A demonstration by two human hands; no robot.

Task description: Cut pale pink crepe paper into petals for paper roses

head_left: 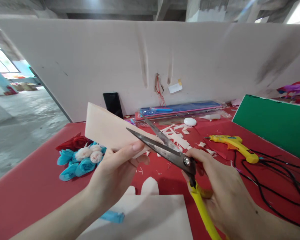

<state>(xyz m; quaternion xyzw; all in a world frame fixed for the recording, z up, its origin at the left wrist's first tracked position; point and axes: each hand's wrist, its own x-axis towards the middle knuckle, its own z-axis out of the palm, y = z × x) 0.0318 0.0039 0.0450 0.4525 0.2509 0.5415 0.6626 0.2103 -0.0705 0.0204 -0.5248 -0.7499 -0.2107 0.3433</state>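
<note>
Pinched between the thumb and fingers of my left hand (117, 170) is a cream-coloured folded piece of paper (104, 128), raised above the red table. My right hand (220, 186) grips scissors (172, 154) with yellow handles, their blades parted and pointing left. One blade crosses in front of the paper near my left thumb. Below my hands lies a large cream sheet (152, 216) with a blue rolled strip (113, 216) on it. Rounded cream cut pieces (150, 186) rest at the sheet's far edge.
Blue, white and red fabric-like flowers (82, 158) lie on the left. Paper scraps (180, 136) litter the middle. A yellow glue gun (235, 143) with black cable and a green board (272, 123) are on the right. A phone (113, 104) leans against the white panel (89, 60).
</note>
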